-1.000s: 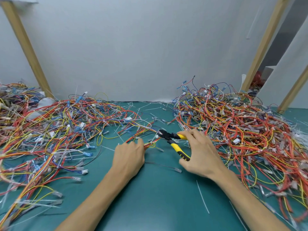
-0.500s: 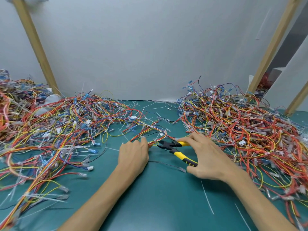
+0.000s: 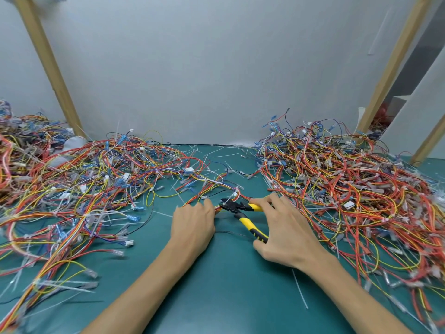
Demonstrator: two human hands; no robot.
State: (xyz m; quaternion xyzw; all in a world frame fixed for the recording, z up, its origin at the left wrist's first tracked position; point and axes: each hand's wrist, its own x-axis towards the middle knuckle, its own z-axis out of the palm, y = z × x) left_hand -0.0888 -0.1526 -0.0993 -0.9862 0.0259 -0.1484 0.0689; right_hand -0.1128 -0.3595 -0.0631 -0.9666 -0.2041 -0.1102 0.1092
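Observation:
My right hand [image 3: 283, 231] grips yellow-and-black cutting pliers [image 3: 243, 210], thumb and fingers curled round the two spread handles. The black jaws point left at a thin bundle of red, orange and yellow wires [image 3: 228, 191] with a white cable tie on it. My left hand [image 3: 192, 225] lies palm down on the green mat [image 3: 216, 285] and holds that bundle under its fingertips just left of the jaws. How the left fingers close on the wires is hidden by the back of the hand.
A big tangle of coloured wire harnesses [image 3: 84, 189] covers the left of the mat, and another heap [image 3: 349, 189] fills the right. Cut white cable ties [image 3: 299, 289] lie scattered about. A white wall stands behind, with slanted wooden posts [image 3: 50, 68] on both sides.
The pliers' jaws have moved slightly left toward my left hand's fingertips on the bundle. The camera has shifted a little; both hands stay in place.

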